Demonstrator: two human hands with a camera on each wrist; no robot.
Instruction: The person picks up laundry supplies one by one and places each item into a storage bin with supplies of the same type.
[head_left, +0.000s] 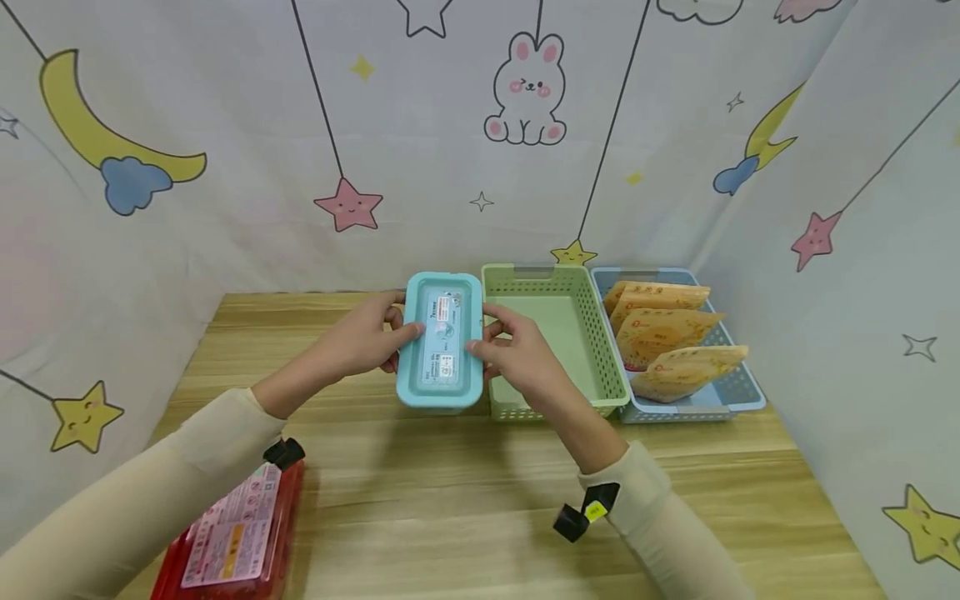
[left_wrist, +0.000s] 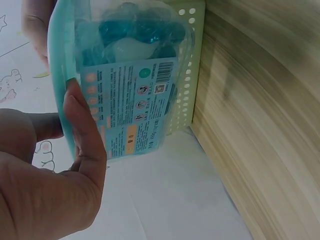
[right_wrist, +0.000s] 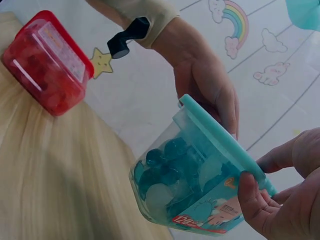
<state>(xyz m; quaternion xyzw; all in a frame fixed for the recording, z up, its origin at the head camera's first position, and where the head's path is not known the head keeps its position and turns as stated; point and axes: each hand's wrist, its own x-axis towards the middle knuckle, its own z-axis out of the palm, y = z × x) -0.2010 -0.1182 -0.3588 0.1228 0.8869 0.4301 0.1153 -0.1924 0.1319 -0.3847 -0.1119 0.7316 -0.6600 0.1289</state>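
Note:
A clear plastic tub of laundry pods with a teal lid [head_left: 442,392] is held above the table. My left hand [head_left: 372,333] pinches the lid's left edge, thumb on top and fingers under the rim. On the opposite edge my right hand [head_left: 517,346] grips the rim the same way. Teal and white pods [right_wrist: 167,172] show through the tub's clear wall in the right wrist view. A printed label [left_wrist: 132,110] covers one side, seen in the left wrist view. The lid looks closed.
A green basket [head_left: 540,333] stands just right of the tub. Beside it, a blue basket [head_left: 738,392] holds several yellow packets [head_left: 667,333]. A red tub [head_left: 288,517] lies at the table's front left, partly behind the left forearm. Patterned cloth [head_left: 420,167] hangs behind the table.

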